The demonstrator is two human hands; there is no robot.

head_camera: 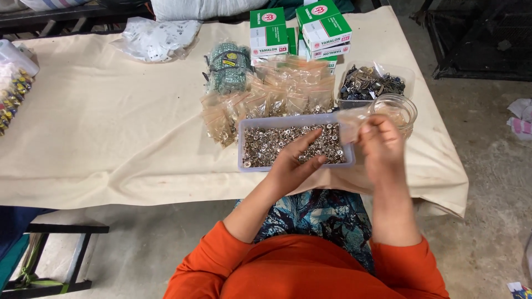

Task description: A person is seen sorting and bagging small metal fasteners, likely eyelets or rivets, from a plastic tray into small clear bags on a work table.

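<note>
Fingers of my left hand (293,163) spread over tray (246,145) fasteners (277,145); right hand (379,141), three o'clock, pinches small bag (350,119); filling next needs a steady scoop.

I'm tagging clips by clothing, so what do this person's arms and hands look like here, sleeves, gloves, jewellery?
Both hands, the left hand and the right hand, are bare, without gloves. No rings or bracelets are visible. Orange sleeves are pushed up near the elbows, leaving both forearms uncovered.

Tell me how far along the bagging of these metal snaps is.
Done: a pile of filled small bags lies behind the tray. In hand: the right hand holds a small clear bag; the left hand reaches into the snaps. Left: the tray looks nearly full.
</note>
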